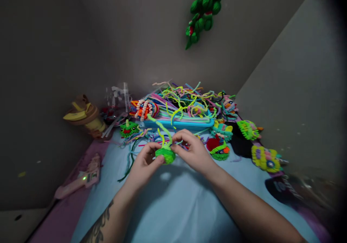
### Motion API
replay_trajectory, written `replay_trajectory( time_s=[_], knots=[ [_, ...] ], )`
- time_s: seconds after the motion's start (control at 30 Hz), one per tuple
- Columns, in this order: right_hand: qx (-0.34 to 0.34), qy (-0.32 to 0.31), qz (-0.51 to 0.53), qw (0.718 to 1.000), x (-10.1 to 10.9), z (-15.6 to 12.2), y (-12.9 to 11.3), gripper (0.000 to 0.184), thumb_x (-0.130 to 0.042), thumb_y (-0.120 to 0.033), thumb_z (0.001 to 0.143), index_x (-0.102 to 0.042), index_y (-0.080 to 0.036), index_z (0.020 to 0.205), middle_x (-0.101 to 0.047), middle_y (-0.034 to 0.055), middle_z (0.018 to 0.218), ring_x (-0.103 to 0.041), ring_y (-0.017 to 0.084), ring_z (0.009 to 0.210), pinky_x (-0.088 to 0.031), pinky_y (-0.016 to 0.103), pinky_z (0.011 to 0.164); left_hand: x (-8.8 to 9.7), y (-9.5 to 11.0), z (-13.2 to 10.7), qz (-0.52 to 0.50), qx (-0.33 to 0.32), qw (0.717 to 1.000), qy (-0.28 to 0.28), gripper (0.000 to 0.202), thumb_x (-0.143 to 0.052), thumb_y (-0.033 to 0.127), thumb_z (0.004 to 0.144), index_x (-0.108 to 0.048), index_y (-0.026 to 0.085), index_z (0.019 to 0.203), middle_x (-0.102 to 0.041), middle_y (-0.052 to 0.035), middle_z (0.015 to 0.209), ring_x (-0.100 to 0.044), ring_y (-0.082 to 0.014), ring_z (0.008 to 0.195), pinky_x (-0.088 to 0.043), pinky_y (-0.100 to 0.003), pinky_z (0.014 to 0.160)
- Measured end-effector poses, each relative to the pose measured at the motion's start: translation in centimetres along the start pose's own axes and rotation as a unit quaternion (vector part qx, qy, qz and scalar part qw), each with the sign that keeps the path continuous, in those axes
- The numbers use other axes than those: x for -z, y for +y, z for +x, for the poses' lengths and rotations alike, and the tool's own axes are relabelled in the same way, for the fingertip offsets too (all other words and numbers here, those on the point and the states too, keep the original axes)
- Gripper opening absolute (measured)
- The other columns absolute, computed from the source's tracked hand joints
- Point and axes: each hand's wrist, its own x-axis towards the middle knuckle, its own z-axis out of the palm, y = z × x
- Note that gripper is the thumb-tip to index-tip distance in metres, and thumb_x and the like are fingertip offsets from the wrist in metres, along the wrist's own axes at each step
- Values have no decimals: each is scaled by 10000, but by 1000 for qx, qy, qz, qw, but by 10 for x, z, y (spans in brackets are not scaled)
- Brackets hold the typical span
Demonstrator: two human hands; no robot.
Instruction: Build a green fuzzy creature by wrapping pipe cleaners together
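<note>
Between my hands, above the blue cloth, is a small green pipe-cleaner figure with light green stems standing up from its top. My left hand grips its left side, thumb at the front. My right hand pinches at the base of the upright stems, on the right of the piece. One longer stem curves up and to the left. The exact spot under my right fingertips is partly hidden.
Behind my hands a blue tray holds many coloured pipe cleaners. Finished-looking figures stand around it, among them a green one and a yellow one. A pink glue gun with a lit green light lies left. A brown-topped cup stands farther back.
</note>
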Motion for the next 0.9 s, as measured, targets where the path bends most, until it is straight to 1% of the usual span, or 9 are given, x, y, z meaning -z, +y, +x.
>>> replay_trajectory(
  time_s=[0.13, 0.2, 0.3, 0.43, 0.5, 0.6, 0.73, 0.8, 0.9],
  knots=[
    [40, -28, -26, 998, 0, -1, 0, 49, -615, -163, 792, -639, -196, 765, -579, 25, 843, -552, 172, 858, -413, 320, 803, -1, 0, 0, 25, 1, 999, -19, 288, -703, 331, 774, -559, 190, 979, -565, -19, 883, -539, -135, 788, -467, -243, 691],
    [48, -30, -48, 997, 0, -1, 2, 103, -613, -170, 798, -613, -190, 697, -566, 19, 806, -537, 168, 829, -399, 321, 791, -3, 0, -1, 57, -20, 998, -14, 274, -682, 312, 790, -548, 200, 1002, -563, -25, 925, -544, -145, 829, -472, -248, 714],
    [33, -38, -64, 997, -2, -1, 4, 166, -613, -166, 793, -563, -184, 636, -547, 12, 780, -521, 166, 814, -389, 314, 767, -6, 0, -4, 146, -75, 986, -17, 216, -623, 259, 831, -533, 215, 1021, -560, -27, 973, -551, -148, 881, -468, -250, 761],
    [-1, -60, -82, 995, -6, -1, 6, 178, -616, -150, 782, -536, -184, 626, -531, 8, 773, -513, 174, 827, -381, 311, 759, -9, -1, -7, 258, -126, 957, -33, 179, -555, 205, 864, -492, 217, 1031, -555, -22, 949, -555, -141, 870, -461, -254, 776],
    [-12, -60, -90, 994, -8, -1, 7, 181, -619, -142, 775, -528, -184, 624, -529, 7, 772, -513, 176, 829, -378, 311, 759, -9, -3, -7, 286, -133, 949, -23, 201, -547, 200, 865, -471, 214, 1051, -553, -28, 957, -558, -147, 881, -464, -268, 788],
    [-13, -53, -99, 994, -12, -3, 9, 189, -630, -140, 765, -517, -185, 620, -525, 5, 770, -510, 177, 824, -375, 306, 750, -9, -4, -7, 298, -131, 945, -7, 202, -529, 219, 875, -466, 208, 1067, -555, -45, 983, -568, -159, 907, -476, -293, 807],
    [13, -30, -119, 992, -16, -6, 11, 206, -618, -144, 782, -491, -190, 627, -513, 4, 759, -499, 178, 816, -368, 298, 735, -9, -3, -4, 303, -123, 945, 30, 106, -526, 248, 878, -523, 199, 972, -570, -57, 957, -578, -170, 896, -505, -282, 740],
    [28, -17, -134, 991, -18, -8, 10, 201, -611, -140, 789, -488, -192, 639, -516, 5, 761, -494, 179, 816, -364, 298, 732, -9, -3, -2, 323, -135, 936, 45, 75, -554, 253, 863, -561, 195, 909, -582, -66, 959, -581, -182, 909, -505, -272, 703],
    [38, -6, -148, 988, -19, -9, 10, 187, -611, -138, 789, -495, -193, 653, -523, 8, 770, -494, 181, 818, -364, 297, 728, -7, -5, -1, 357, -168, 917, 59, 66, -587, 240, 843, -615, 194, 882, -608, -74, 974, -586, -198, 954, -499, -276, 714]
  ],
)
